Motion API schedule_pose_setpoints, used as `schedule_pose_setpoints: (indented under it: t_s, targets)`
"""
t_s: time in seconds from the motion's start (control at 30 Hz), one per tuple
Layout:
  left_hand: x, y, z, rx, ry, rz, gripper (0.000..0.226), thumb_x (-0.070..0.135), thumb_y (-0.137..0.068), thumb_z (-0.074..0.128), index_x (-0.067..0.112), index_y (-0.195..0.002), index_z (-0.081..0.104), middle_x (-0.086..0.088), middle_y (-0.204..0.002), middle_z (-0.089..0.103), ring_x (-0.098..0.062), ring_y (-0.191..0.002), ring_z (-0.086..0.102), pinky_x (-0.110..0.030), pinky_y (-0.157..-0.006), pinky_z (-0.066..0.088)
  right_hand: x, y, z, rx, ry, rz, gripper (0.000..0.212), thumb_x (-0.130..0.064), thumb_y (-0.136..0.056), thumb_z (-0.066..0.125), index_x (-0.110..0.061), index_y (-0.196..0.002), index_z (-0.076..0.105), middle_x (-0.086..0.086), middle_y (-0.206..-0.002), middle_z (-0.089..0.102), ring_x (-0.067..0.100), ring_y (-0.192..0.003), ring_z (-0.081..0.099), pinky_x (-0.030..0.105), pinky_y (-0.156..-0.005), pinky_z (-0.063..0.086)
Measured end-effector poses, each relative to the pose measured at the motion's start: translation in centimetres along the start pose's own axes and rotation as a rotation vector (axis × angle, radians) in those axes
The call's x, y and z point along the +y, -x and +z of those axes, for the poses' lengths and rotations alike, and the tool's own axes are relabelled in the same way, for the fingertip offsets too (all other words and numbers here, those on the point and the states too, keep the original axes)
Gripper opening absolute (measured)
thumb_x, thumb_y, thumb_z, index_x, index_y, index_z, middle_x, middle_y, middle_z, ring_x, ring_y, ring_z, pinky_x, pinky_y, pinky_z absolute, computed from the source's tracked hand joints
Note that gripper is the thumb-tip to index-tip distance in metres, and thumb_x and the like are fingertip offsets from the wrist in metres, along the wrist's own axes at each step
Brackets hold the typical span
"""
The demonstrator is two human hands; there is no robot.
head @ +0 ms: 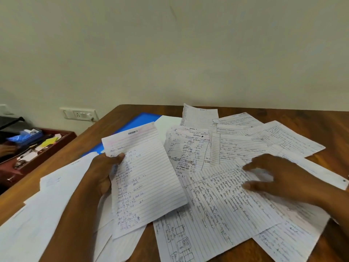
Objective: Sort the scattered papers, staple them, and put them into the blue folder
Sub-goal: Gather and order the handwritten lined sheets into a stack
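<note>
I see the left hand (103, 174) grasping one lined sheet (143, 178) by its left edge: the thumb lies across the written face and the remaining fingers curl behind the paper. The sheet is raised off the table (321, 118), with its face tilted toward the camera. Its long axis runs from the near edge up toward the far wall, leaning slightly left at the top. The printed heading "SECTION 1" sits at the far end, so the text reads upright from my position.

The right hand (277, 178) is released, fingers spread and roughly straight, pointing left. It rests on or just above the scattered papers (226, 195); I cannot tell whether the fingertips touch them.

The scattered papers overlap across the middle and right of the table at mixed angles. Several handwritten sheets lie with their long axes running diagonally. Blank or faintly marked sheets lie at the near left, under the left forearm.

The blue folder (139, 121) lies flat at the far left of the table, largely covered by papers and by the held sheet.

A red tray (47, 154) holding small items stands off the table's left side.
</note>
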State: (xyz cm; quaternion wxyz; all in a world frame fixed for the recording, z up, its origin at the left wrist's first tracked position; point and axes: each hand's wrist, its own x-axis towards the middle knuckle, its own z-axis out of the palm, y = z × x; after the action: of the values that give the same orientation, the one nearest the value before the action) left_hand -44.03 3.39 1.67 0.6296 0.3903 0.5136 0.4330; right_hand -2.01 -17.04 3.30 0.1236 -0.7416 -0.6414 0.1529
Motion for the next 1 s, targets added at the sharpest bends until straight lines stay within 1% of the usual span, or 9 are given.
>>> schedule_pose_setpoints:
  t_s: [0.07,0.17,0.2,0.27,0.37,0.47,0.63,0.77,1.0]
  targets:
    - [-0.2,-0.4,0.1,-0.020,0.003,0.006,0.024,0.010,-0.103,0.061,0.015,-0.126,0.066,-0.006,-0.102,0.082,-0.019,-0.073,0.080,-0.033,-0.056,0.062,-0.6,-2.2,-0.4,0.071,-0.043,0.004,0.056,-0.098,-0.064,0.052,-0.059,-0.100,0.067,-0.035,-0.100,0.062,-0.002,-0.097,0.062,0.042,-0.098,0.051]
    - [-0.5,-0.6,0.4,-0.047,0.008,-0.004,0.028,0.013,-0.101,0.064,0.019,-0.128,0.067,-0.006,-0.115,0.080,-0.024,-0.087,0.081,-0.037,-0.068,0.061,-2.4,-5.5,-0.3,0.116,-0.048,-0.022,0.074,-0.091,-0.063,0.058,-0.038,-0.112,0.069,-0.019,-0.108,0.063,0.003,-0.096,0.060,0.030,-0.090,0.050]
    - [-0.6,-0.6,0.5,-0.056,0.004,0.002,0.027,0.014,-0.101,0.064,0.020,-0.127,0.067,-0.005,-0.115,0.080,-0.025,-0.090,0.081,-0.036,-0.067,0.062,-3.3,-6.6,-0.2,0.134,-0.056,-0.045,0.072,-0.090,-0.064,0.063,-0.035,-0.111,0.069,-0.017,-0.111,0.066,0.004,-0.096,0.060,0.031,-0.090,0.051]
    - [-0.7,-0.4,0.9,-0.075,0.010,0.023,0.027,0.013,-0.101,0.063,0.020,-0.127,0.068,-0.005,-0.116,0.080,-0.026,-0.095,0.080,-0.036,-0.067,0.064,-4.7,-8.8,0.4,0.140,-0.054,-0.077,0.055,-0.064,-0.077,0.080,-0.029,-0.118,0.071,-0.010,-0.118,0.071,0.003,-0.094,0.062,0.031,-0.089,0.054]
    - [-1.0,-0.4,1.1,-0.085,0.010,0.057,0.029,0.011,-0.102,0.062,0.018,-0.129,0.068,-0.007,-0.118,0.079,-0.029,-0.100,0.079,-0.040,-0.073,0.065,-6.5,-12.0,1.3,0.191,-0.137,-0.087,0.047,-0.042,-0.081,0.086,-0.025,-0.122,0.071,-0.003,-0.123,0.071,0.005,-0.094,0.064,0.034,-0.093,0.055]
    - [-1.2,-0.5,1.2,-0.044,-0.013,0.077,0.030,0.012,-0.100,0.065,0.020,-0.129,0.069,-0.003,-0.119,0.079,-0.031,-0.110,0.075,-0.044,-0.087,0.059,-7.2,-14.3,2.0,0.215,-0.159,-0.041,0.063,-0.046,-0.078,0.088,-0.023,-0.132,0.065,-0.001,-0.135,0.066,0.015,-0.113,0.062,0.032,-0.094,0.047]
    - [-1.2,-0.6,1.6,-0.005,-0.044,0.080,0.031,0.013,-0.100,0.068,0.021,-0.130,0.068,0.000,-0.122,0.077,-0.028,-0.110,0.074,-0.043,-0.089,0.059,-6.5,-16.2,3.2,0.204,-0.134,0.037,0.088,-0.058,-0.071,0.088,-0.021,-0.143,0.055,0.000,-0.144,0.059,0.021,-0.127,0.055,0.034,-0.097,0.044]
    - [-1.0,-0.5,2.0,0.004,-0.054,0.084,0.031,0.011,-0.100,0.068,0.019,-0.131,0.068,-0.001,-0.122,0.078,-0.029,-0.111,0.074,-0.050,-0.100,0.058,-6.2,-16.5,3.4,0.218,-0.192,0.046,0.085,-0.053,-0.069,0.091,-0.020,-0.140,0.058,-0.001,-0.142,0.061,0.020,-0.128,0.055,0.035,-0.100,0.045]
    - [-0.9,-0.2,2.3,0.013,-0.053,0.086,0.031,0.008,-0.100,0.067,0.015,-0.130,0.069,-0.004,-0.119,0.079,-0.030,-0.110,0.075,-0.046,-0.095,0.059,-6.2,-16.6,2.9,0.197,-0.280,0.044,0.086,-0.041,-0.067,0.096,-0.019,-0.141,0.058,-0.001,-0.135,0.063,0.018,-0.124,0.056,0.031,-0.095,0.042]
